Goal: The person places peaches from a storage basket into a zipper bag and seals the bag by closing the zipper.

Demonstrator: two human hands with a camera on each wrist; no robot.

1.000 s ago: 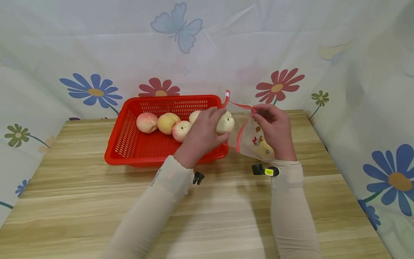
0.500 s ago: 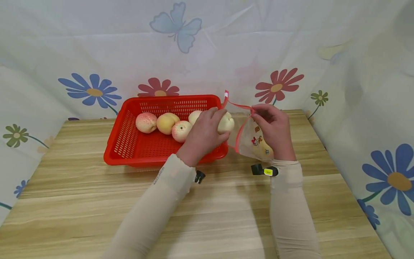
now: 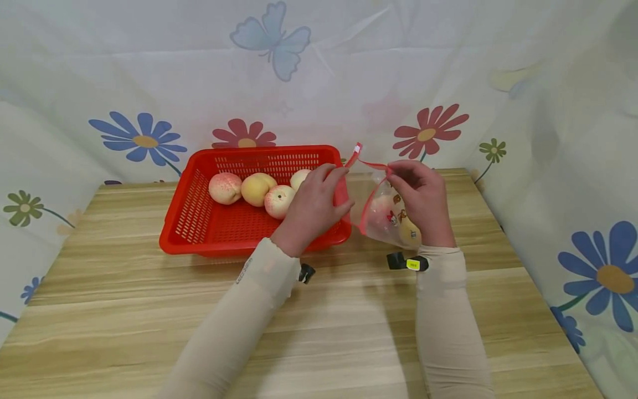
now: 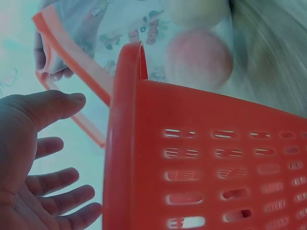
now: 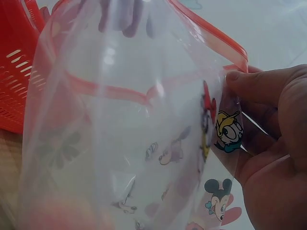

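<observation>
The bag (image 3: 386, 213), clear plastic with cartoon prints and a red zip edge, hangs just right of the basket (image 3: 199, 221), its mouth open toward the left. Inside it lie two peaches (image 4: 199, 57), one pinkish and one yellower, low in the bag against the desk (image 3: 349, 310). In the head view the pinkish one shows through the plastic beside the yellow one.

The right hand (image 3: 423, 202) pinches the bag's upper right edge between thumb and fingers (image 5: 254, 86); its grip is narrow, closed on the plastic just below the red strip. The right wrist view shows the thumb pressed on the film next to a duck print, with a mouse print lower down.

The left hand (image 3: 314, 208) is at the basket's right rim, beside the bag's mouth. Its fingers (image 4: 53, 105) are spread and relaxed, the palm bare in the left wrist view: a wide grip holding nothing. Whether its fingertips touch the bag's red edge cannot be told.

The basket is red, slotted, and stands on the desk toward the back. Four peaches lie in it: one pink (image 3: 225, 187), one yellow (image 3: 256, 188), one reddish (image 3: 279, 200), and a pale one (image 3: 301, 178) partly behind the left hand. A flowered cloth (image 3: 149, 83) hangs behind and to the sides of the desk.
</observation>
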